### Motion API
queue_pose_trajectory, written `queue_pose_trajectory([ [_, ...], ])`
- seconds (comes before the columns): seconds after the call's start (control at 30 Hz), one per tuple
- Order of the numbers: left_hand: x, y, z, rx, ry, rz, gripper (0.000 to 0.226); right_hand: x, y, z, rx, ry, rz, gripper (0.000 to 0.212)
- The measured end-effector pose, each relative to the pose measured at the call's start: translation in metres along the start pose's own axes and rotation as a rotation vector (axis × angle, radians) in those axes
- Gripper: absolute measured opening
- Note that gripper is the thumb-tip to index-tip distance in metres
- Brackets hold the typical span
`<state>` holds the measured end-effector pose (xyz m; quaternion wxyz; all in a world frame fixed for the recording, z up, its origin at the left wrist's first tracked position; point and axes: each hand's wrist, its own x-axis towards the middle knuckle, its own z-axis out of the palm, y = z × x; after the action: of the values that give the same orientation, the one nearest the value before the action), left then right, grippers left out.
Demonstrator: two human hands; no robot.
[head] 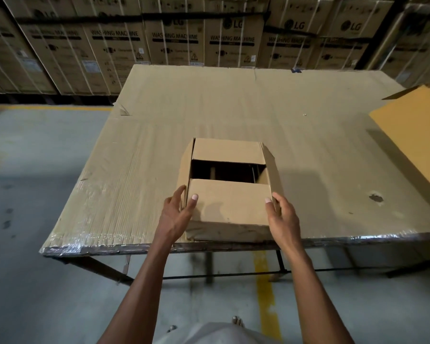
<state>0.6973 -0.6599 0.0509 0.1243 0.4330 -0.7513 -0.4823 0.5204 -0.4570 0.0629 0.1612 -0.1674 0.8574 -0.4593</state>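
Note:
A small brown cardboard box (230,207) sits near the front edge of the table (233,108). Its two top flaps are folded down, and a dark gap between them shows the inside. My left hand (178,214) is at the near left corner, thumb on the near flap and straight fingers along the left side. My right hand (282,217) mirrors it at the near right corner, thumb on the flap and fingers against the right side. What lies inside the box is too dark to tell.
The table is covered with taped corrugated cardboard that has a small hole (375,197) at the right. An open yellowish carton (412,120) stands at the right edge. Stacked washing machine cartons (174,38) wall off the back. Grey floor lies to the left.

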Motion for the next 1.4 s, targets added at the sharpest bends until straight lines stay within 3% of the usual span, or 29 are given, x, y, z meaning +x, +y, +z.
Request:
queue_pose_trajectory([
  [0.3,-0.003,0.010,0.003,0.362,0.028,0.074,0.081,0.014,0.004,0.006,-0.169,0.026,0.028,0.050],
  [0.4,-0.005,0.018,-0.001,0.246,0.083,0.066,0.081,0.018,-0.001,0.002,-0.155,0.067,0.008,0.043],
  [0.53,-0.007,0.021,-0.016,-0.022,0.172,0.190,0.064,0.011,-0.012,-0.018,0.282,0.151,0.019,0.036],
  [0.63,-0.021,0.032,-0.029,-0.193,0.199,0.249,0.064,0.011,-0.021,-0.037,0.447,0.175,0.031,0.039],
  [0.7,-0.027,0.031,-0.034,-0.291,0.184,0.251,0.073,0.008,-0.027,-0.047,0.478,0.115,0.026,0.044],
  [0.8,-0.030,0.022,-0.040,-0.337,0.051,0.215,0.092,0.002,-0.026,-0.063,0.472,-0.128,-0.058,0.047],
  [0.9,-0.029,0.008,-0.047,-0.192,-0.116,0.216,0.078,-0.001,-0.020,-0.069,0.365,-0.398,-0.143,0.034],
  [1.0,-0.028,-0.001,-0.049,0.206,-0.192,0.246,0.046,-0.008,-0.015,-0.060,0.055,-0.502,-0.186,0.014],
  [1.1,-0.034,0.000,-0.039,0.434,-0.212,0.236,0.054,-0.018,-0.018,-0.042,-0.258,-0.528,-0.146,0.037],
  [1.23,-0.041,0.002,-0.015,0.545,-0.130,0.218,0.058,-0.029,-0.021,-0.016,-0.604,-0.443,-0.221,0.057],
  [1.4,-0.043,-0.010,0.011,0.499,0.043,0.225,0.029,-0.029,-0.010,0.011,-0.705,-0.256,-0.336,0.031],
])
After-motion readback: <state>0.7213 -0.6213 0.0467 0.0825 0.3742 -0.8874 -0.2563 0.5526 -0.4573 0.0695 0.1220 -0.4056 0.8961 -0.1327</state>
